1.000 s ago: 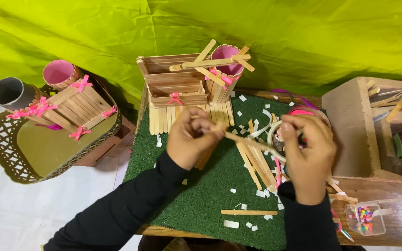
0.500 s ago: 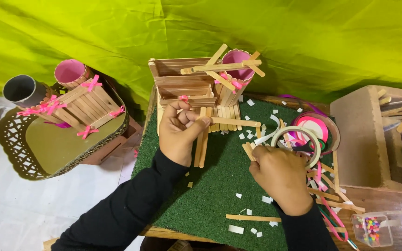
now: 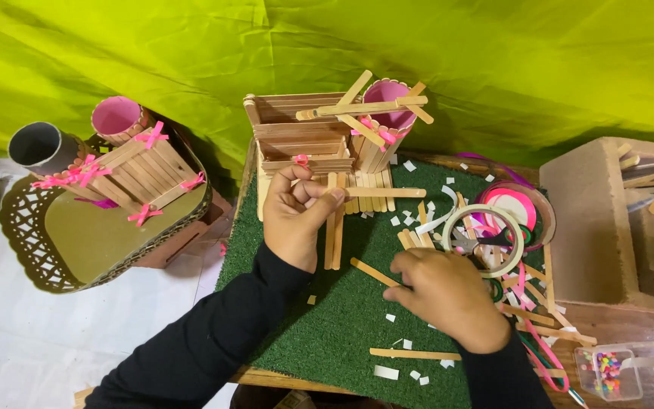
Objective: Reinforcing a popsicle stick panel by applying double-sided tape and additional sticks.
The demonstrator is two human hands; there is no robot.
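Pinching a small bundle of flat wooden craft sticks [image 3: 334,227], the left hand [image 3: 297,220] keeps its grip clenched around their upper part, so the sticks hang below the fingers onto the green turf mat [image 3: 319,333]. The right hand [image 3: 444,295] lies knuckles-up just beside a loose stick [image 3: 374,273]; its grip state cannot be told. A tape roll [image 3: 484,241] sits just beyond it.

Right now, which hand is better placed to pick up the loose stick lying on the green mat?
The right hand. Its fingers reach down beside the loose stick on the green mat, while the left hand already grips the joined sticks.
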